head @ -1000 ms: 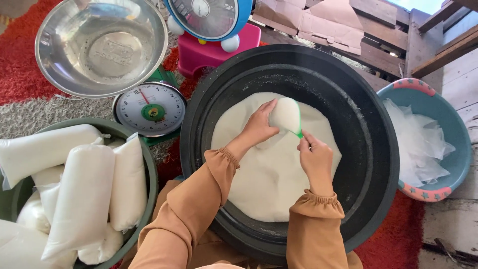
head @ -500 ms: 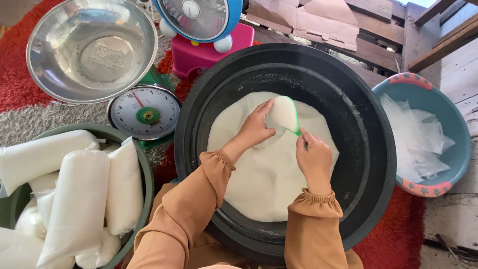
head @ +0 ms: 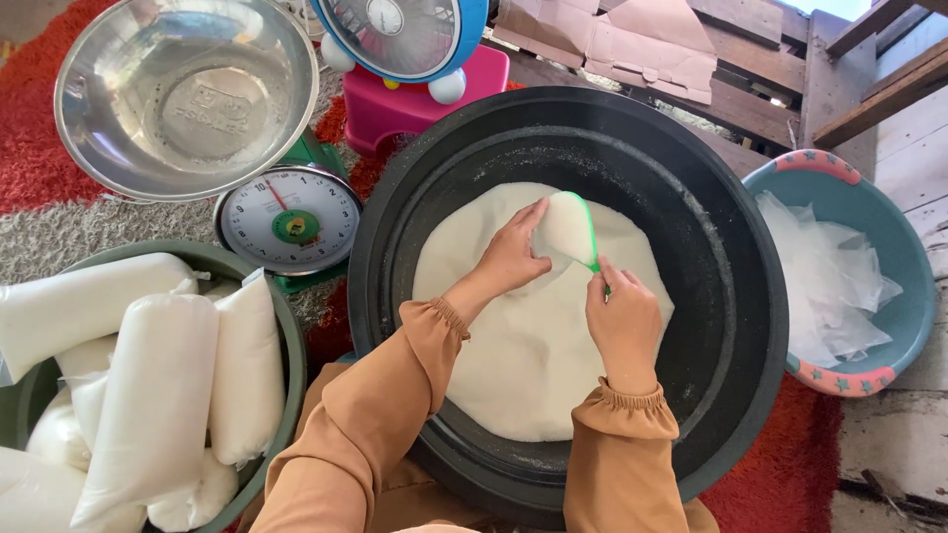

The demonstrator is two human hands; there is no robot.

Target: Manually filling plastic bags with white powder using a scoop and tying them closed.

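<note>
A big black tub (head: 731, 247) holds a mound of white powder (head: 523, 355). My right hand (head: 622, 321) grips the handle of a green scoop (head: 571, 229) heaped with the white powder, held over the mound. My left hand (head: 513, 252) rests against the left side of the scoop's heap, fingers together and pressed on the powder. Both arms wear tan sleeves with gathered cuffs.
A green basin (head: 281, 326) at the left holds several filled white bags (head: 158, 395). A dial scale (head: 288, 219) carries a steel bowl (head: 188, 94). A teal basin (head: 894, 237) of clear plastic bags stands right. A blue fan (head: 400, 35), pink stool and wooden boards lie behind.
Both hands and the filled scoop stay nearly in place over the powder; my left hand keeps pressing the heap. The view shifted slightly.
</note>
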